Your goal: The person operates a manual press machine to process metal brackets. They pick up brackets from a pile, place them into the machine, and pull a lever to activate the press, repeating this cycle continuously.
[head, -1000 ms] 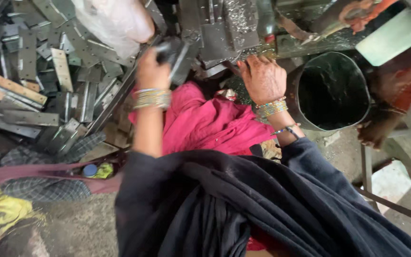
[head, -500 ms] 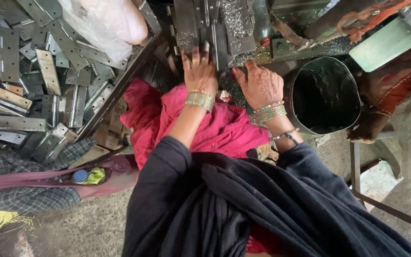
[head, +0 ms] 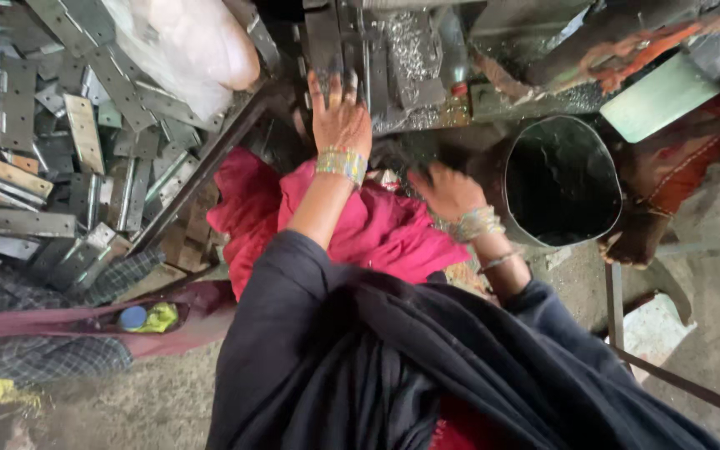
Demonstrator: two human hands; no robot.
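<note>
- Left hand (head: 339, 117): laid flat, fingers spread wide, palm down on the metal plate (head: 327, 46) on the machine bed (head: 427, 58); it grips nothing. A band of bangles (head: 342, 163) circles the wrist
- Right hand (head: 446, 193): blurred, hovering low over the pink cloth (head: 377, 229), just beside the black bucket (head: 562, 179); fingers appear loosely curled, and whether they hold anything cannot be told. Bangles also on this wrist
- Metal plate: a dark, narrow strip lying upright in the view at the top, under the left fingertips, with metal shavings (head: 406, 37) scattered just to its right
- Pink cloth: draped over the lap between the two forearms, below the machine bed
- Black bucket: round, open-topped, standing to the right of the right hand, interior dark
- Pile of punched metal strips (head: 60, 158): heaped at the far left, well apart from both hands; a pale plastic sack (head: 197, 50) rests at its upper edge
- Dark sleeves (head: 360, 350): fill the lower centre of the view, covering both upper arms
</note>
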